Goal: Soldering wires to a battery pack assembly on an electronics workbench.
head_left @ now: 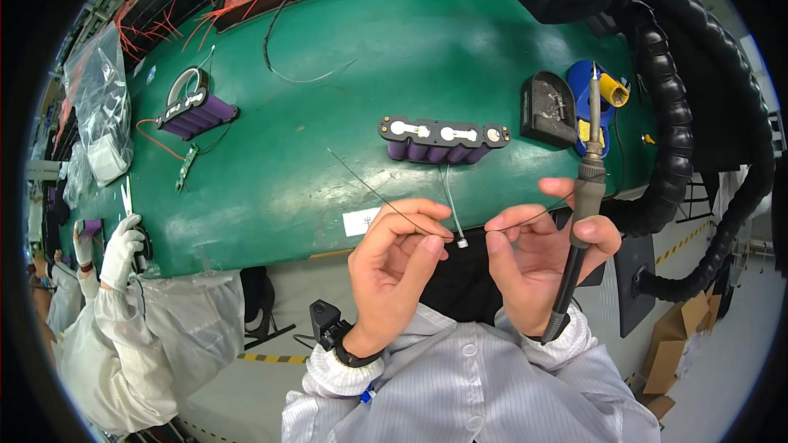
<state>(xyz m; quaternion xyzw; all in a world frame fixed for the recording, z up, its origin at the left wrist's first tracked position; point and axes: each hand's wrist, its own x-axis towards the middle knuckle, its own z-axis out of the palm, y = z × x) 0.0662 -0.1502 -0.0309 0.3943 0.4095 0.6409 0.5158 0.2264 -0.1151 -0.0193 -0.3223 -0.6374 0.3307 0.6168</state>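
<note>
My left hand pinches a thin dark wire between thumb and fingertips; its free end points up and left over the table. My right hand pinches a thin wire too, with the soldering iron held among its fingers, tip pointing up. Whether one wire runs unbroken between the hands, I cannot tell. Just beyond them stands a battery pack of purple cells in a black holder with metal strips on top. From it a pale cable hangs toward me, ending in a small white connector between my hands.
Right of the pack are a black box, a blue iron stand and thick black hoses. A second battery pack with a small green board stands left. A co-worker's gloved hand holds scissors.
</note>
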